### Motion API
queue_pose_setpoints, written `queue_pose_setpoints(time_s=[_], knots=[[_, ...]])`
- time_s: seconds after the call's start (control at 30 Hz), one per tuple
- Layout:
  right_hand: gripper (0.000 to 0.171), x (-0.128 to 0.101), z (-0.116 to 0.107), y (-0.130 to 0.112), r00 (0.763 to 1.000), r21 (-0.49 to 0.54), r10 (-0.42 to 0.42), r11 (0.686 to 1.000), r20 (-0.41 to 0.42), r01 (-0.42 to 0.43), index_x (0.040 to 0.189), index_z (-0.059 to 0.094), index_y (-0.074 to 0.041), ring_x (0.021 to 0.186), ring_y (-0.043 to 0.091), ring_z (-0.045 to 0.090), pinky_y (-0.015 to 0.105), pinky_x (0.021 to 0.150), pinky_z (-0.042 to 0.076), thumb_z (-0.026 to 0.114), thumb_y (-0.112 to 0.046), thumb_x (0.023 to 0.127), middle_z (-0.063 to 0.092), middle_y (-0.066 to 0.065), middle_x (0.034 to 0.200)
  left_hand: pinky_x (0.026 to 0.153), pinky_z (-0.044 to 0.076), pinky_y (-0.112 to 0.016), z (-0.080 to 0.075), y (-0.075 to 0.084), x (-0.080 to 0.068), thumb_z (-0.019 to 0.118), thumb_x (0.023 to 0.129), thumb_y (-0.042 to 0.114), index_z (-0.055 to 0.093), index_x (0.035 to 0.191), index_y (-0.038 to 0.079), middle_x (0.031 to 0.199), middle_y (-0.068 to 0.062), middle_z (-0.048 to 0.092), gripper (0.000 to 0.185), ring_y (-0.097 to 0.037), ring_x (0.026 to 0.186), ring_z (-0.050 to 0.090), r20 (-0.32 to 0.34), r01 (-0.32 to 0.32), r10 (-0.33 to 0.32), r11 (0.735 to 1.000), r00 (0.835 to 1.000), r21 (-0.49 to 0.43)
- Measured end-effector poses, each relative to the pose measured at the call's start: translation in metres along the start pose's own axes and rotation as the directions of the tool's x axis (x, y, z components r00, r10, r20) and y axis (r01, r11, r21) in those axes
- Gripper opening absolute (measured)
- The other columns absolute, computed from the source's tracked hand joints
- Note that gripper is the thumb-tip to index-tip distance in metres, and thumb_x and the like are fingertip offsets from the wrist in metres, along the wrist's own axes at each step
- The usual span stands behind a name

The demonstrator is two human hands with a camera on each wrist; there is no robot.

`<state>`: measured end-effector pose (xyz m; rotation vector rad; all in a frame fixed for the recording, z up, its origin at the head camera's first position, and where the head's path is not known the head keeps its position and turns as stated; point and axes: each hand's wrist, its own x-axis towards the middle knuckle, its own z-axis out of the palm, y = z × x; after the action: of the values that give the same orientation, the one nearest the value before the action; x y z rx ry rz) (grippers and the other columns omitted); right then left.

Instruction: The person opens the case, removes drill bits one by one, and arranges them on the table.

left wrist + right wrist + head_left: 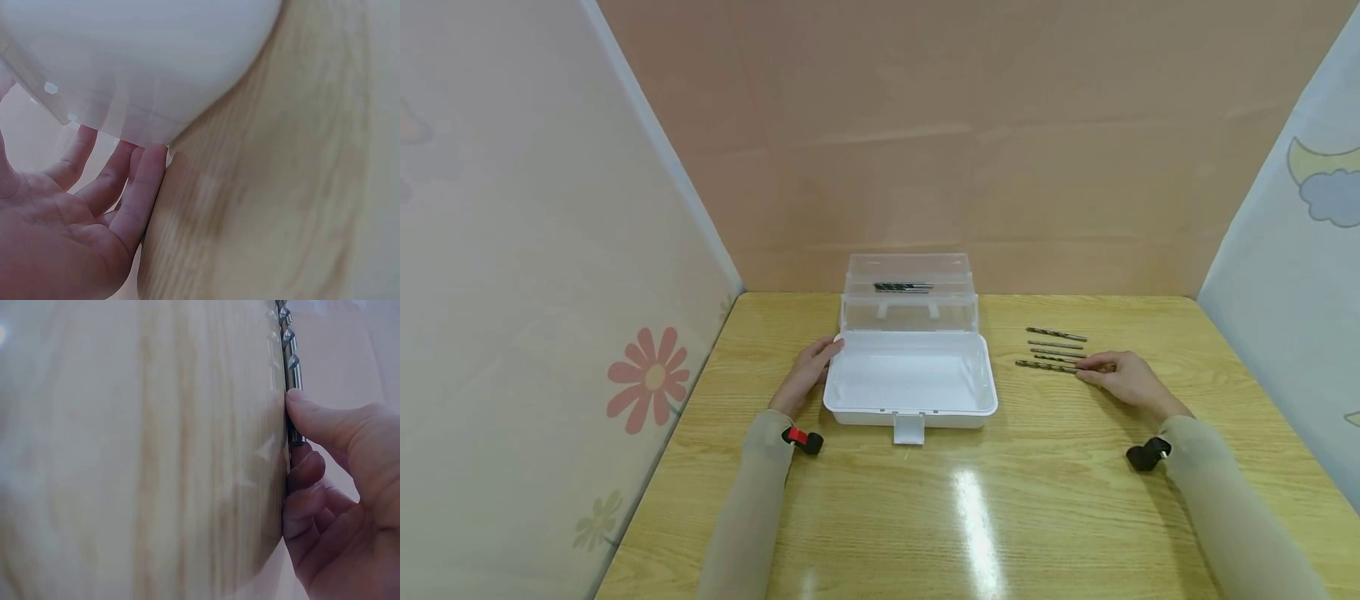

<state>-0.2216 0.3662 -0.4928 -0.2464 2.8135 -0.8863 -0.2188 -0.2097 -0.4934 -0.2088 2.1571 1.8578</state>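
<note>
A white toolbox [910,421] stands open on the table, its main compartment bare inside. My left hand [808,371] holds the box at its left side, with fingers [147,181] against the outer wall and the thumb up at the rim. At the right, several metal drill bits [1057,334] lie side by side in a row. My right hand [1123,377] is at the nearest one and pinches the smooth shank of that drill bit [294,381] between thumb and fingers; its fluted part points left, toward the box. The bit lies along the tabletop.
The box's clear lid [910,265] is raised at the back, and several drill bits [901,287] show there. A white latch [909,429] hangs at the box's front. Walls enclose the wooden table [880,517] at the back, left and right.
</note>
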Motion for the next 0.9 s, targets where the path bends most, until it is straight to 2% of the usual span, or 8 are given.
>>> queue_pose_setpoints(time_s=[0.27,0.33,0.47,0.57,0.8,0.9], knots=[[0.046,0.002,0.000,0.001,1.000,0.009,0.004,1.000,0.007,-0.004,0.131,0.073,0.000,0.120,0.048,0.064,0.062,0.096,0.052,0.068,-0.038,0.106,0.067,0.031,0.136,0.111,0.052,-0.040,0.000,-0.001,0.001,0.060,0.105,0.056,0.044,0.161,0.008,0.155,-0.017,0.056,0.075,-0.028,0.134,0.058,0.005,-0.004,0.005,1.000,1.000,-0.011],[0.046,0.002,-0.001,0.000,1.000,0.003,0.005,1.000,0.010,-0.006,0.132,0.073,-0.002,0.115,0.043,0.067,0.055,0.093,0.055,0.069,-0.040,0.105,0.069,0.029,0.134,0.110,0.052,-0.040,0.001,-0.001,0.001,0.060,0.105,0.056,0.045,0.160,0.008,0.154,-0.017,0.056,0.074,-0.028,0.133,0.059,0.003,-0.006,0.006,1.000,1.000,-0.011],[0.048,0.001,-0.004,-0.002,1.000,-0.013,0.006,1.000,0.014,-0.006,0.131,0.074,-0.003,0.096,0.022,0.069,0.036,0.079,0.053,0.070,-0.042,0.104,0.073,0.024,0.129,0.111,0.052,-0.040,0.001,-0.002,0.002,0.059,0.106,0.056,0.046,0.159,0.008,0.154,-0.017,0.056,0.073,-0.029,0.134,0.059,0.007,-0.011,0.011,1.000,1.000,-0.006],[0.050,-0.001,-0.009,-0.006,1.000,-0.008,0.004,1.000,0.009,-0.003,0.133,0.072,-0.002,0.086,0.014,0.067,0.030,0.073,0.050,0.069,-0.043,0.104,0.073,0.024,0.127,0.110,0.052,-0.040,0.002,-0.002,0.002,0.060,0.105,0.058,0.046,0.159,0.010,0.154,-0.016,0.056,0.074,-0.029,0.134,0.058,0.008,-0.004,0.004,1.000,1.000,0.010],[0.051,0.007,-0.025,-0.031,0.999,0.016,-0.032,0.999,-0.040,0.033,0.135,0.070,-0.002,0.089,0.026,0.067,0.033,0.065,0.051,0.064,-0.044,0.107,0.068,0.029,0.134,0.117,0.048,-0.046,0.000,-0.002,0.002,0.060,0.104,0.058,0.043,0.161,0.010,0.158,-0.016,0.053,0.077,-0.031,0.140,0.055,0.005,0.004,-0.004,1.000,1.000,-0.005],[0.051,0.014,-0.031,-0.045,0.997,0.011,-0.056,0.998,-0.058,0.057,0.136,0.070,-0.002,0.092,0.032,0.066,0.034,0.068,0.051,0.062,-0.044,0.108,0.068,0.027,0.134,0.121,0.045,-0.048,0.000,-0.001,0.002,0.061,0.105,0.057,0.042,0.162,0.008,0.160,-0.016,0.052,0.077,-0.031,0.144,0.053,0.014,-0.003,0.003,1.000,1.000,-0.016]])
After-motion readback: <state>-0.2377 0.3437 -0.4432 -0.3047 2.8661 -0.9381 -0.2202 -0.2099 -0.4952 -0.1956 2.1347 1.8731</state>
